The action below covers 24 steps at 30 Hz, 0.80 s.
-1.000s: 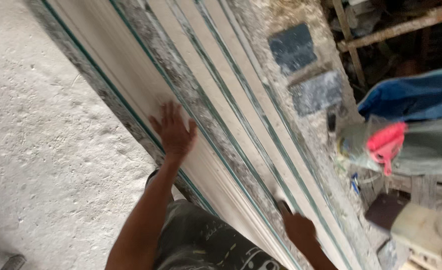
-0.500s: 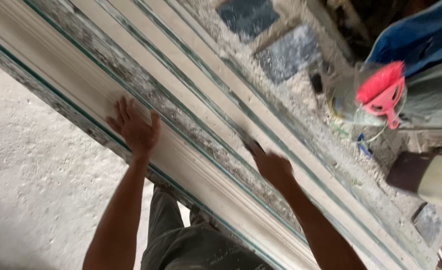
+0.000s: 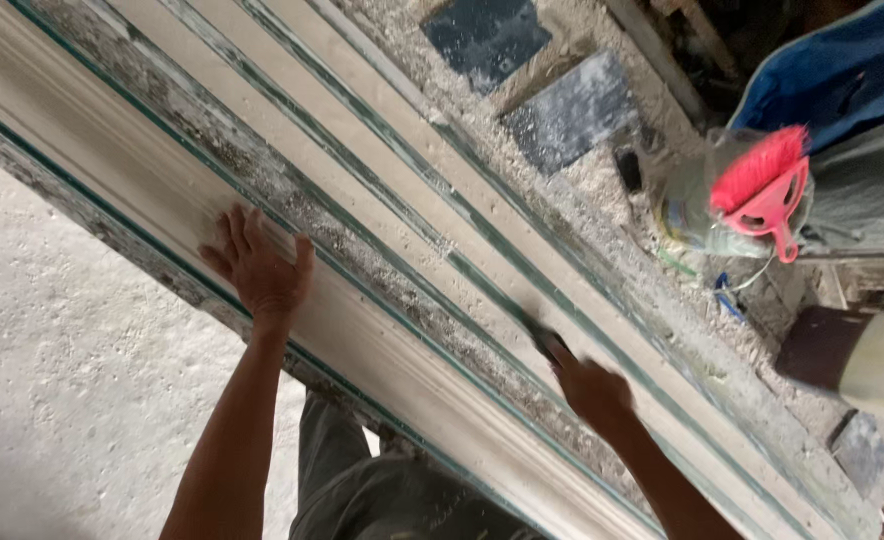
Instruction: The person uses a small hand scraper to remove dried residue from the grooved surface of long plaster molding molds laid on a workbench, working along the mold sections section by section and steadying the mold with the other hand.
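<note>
With the left hand (image 3: 260,268) spread flat on the long cream moulding (image 3: 382,345) and the right hand (image 3: 590,388) gripping a small dark tool (image 3: 547,343) at its two o'clock, the smoothing looks part-done, dusty strips remaining alongside.

One package only: a clear plastic bag (image 3: 707,205) sat at upper right, beside the dusty bench (image 3: 602,180) edge, crumpled, with yellowish contents and a red-pink brush (image 3: 762,190) against it. No labels, signs or screens were visible.
</note>
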Each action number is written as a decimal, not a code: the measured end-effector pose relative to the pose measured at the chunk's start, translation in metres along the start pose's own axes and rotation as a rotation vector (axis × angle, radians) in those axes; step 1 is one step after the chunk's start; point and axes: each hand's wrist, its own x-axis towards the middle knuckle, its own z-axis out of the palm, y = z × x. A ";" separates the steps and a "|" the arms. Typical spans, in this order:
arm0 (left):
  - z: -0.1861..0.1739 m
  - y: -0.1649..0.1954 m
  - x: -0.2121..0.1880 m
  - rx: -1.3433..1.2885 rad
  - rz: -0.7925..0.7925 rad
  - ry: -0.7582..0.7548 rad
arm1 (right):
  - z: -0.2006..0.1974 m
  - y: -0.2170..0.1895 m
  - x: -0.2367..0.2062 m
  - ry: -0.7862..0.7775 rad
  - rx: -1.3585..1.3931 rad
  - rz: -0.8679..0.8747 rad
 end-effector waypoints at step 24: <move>0.000 -0.002 0.006 -0.033 -0.001 0.012 | -0.168 -0.193 0.234 0.287 0.097 -0.329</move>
